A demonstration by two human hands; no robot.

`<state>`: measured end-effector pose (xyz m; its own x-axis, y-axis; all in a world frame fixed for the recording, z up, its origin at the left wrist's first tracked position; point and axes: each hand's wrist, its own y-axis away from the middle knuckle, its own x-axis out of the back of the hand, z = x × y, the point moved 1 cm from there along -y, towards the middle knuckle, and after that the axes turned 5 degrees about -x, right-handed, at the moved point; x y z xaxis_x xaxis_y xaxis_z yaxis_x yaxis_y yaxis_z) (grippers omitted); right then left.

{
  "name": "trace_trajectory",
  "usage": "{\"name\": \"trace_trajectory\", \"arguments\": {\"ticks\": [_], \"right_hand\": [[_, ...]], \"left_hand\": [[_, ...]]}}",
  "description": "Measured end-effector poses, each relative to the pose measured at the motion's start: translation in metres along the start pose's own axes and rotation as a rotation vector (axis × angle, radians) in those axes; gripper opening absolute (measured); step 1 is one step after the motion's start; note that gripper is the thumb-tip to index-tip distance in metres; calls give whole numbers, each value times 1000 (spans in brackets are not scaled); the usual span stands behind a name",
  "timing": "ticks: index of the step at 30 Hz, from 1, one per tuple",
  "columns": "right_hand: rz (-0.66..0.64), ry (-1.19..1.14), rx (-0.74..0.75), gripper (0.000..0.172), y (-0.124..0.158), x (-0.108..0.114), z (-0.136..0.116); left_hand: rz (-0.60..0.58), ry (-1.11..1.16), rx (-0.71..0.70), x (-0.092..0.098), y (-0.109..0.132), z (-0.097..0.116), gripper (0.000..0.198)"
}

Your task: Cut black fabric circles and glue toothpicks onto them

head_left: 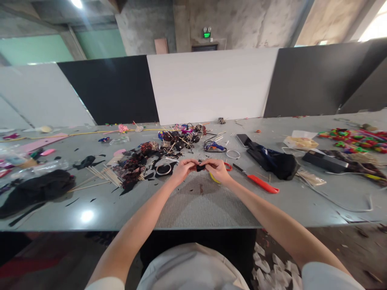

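Note:
Between my two hands, over the middle of the table, is a small black piece [200, 167] that looks like cloth. My left hand [185, 169] pinches its left end and my right hand [216, 167] pinches its right end. The fingers hide most of it, so its exact kind does not show. Close by on the right lie red-handled scissors [227, 166], partly behind my right hand, and a knife with a red handle [263, 184]. A roll of tape [163, 169] lies just left of my left hand, among black scraps.
Dark balls stuck with sticks [181, 139] are heaped behind my hands. Loose wooden sticks [105, 175] and a black cloth bundle [36, 189] lie left. A blue glue gun [215, 147], a white ring [233, 154], a phone [242, 139] and a black bag [273, 161] lie right.

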<state>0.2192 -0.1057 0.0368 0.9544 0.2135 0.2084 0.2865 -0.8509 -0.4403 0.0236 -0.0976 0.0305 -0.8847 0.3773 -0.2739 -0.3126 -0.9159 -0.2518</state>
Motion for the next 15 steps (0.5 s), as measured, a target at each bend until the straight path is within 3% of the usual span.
{"name": "trace_trajectory", "arguments": {"ticks": [7, 15], "right_hand": [[22, 24, -36, 25, 0, 2, -7], [82, 152, -10, 31, -1, 0, 0]], "left_hand": [[20, -168, -42, 4, -4, -5, 29], [58, -182, -63, 4, -4, -8, 33]]}}
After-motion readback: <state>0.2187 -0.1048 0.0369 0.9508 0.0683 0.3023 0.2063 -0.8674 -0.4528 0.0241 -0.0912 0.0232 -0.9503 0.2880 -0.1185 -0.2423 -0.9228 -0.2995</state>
